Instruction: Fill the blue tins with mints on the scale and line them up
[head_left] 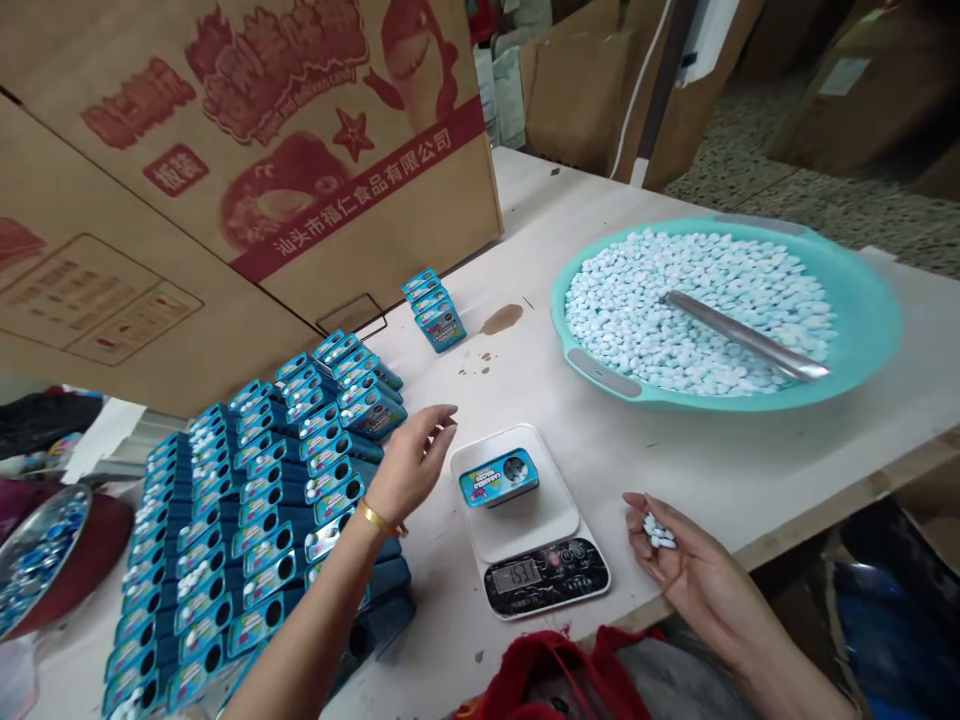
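While the right hand [686, 560] cups some candies [660, 532] loosely, the left hand [415, 458], half curled and seemingly empty, hangs near the scale [517, 535]. On the scale sits the tin [489, 482]; if the right hand tilts too much, candies may spill.

Smooth, softly shiny plastic makes the turquoise basin [874, 320] at right; the scoop [750, 335] across it is polished metal, and the pellets [690, 270] beneath look matt and chalky. At lower centre, the scale [532, 530] is smooth white plastic with a glossy black panel [589, 572]. The printed blue container [480, 483] on it has a slick, glossy face. Upper left, the big carton [247, 130] is matt brown cardboard. The bracelet [377, 517] is shiny, gold-coloured metal; the red garment [517, 675] at bottom is soft, matt cloth.
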